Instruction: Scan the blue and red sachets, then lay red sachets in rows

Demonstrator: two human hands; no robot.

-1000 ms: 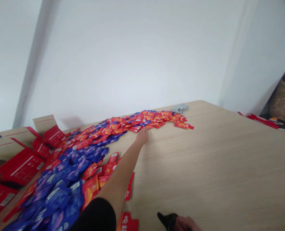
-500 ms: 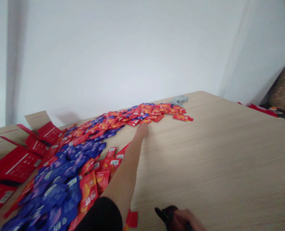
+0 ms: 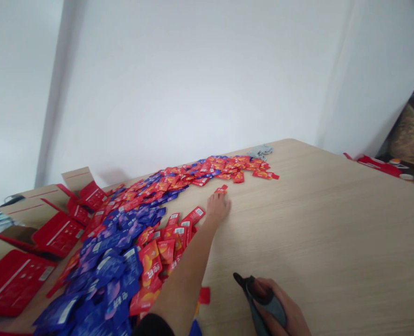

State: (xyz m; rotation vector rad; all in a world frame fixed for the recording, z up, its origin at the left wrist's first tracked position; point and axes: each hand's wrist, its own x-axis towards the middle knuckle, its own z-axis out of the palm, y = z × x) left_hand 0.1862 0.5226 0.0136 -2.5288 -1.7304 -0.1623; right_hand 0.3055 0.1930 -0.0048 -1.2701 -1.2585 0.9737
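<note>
Had the left hand [image 3: 218,206] at 1 red packet [image 3: 221,189] on the table [image 3: 315,224], near the packet heap [image 3: 212,166]; could not tell whether pinched. Clasped a grey-black tool [image 3: 276,309] in the right hand [image 3: 291,305].

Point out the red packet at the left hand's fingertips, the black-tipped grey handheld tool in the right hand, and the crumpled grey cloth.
Red packet [image 3: 222,188], head view: on its uncovered end.
Black-tipped grey handheld tool [image 3: 277,309], head view: on its grey body.
Crumpled grey cloth [image 3: 261,151], head view: near its middle.
</note>
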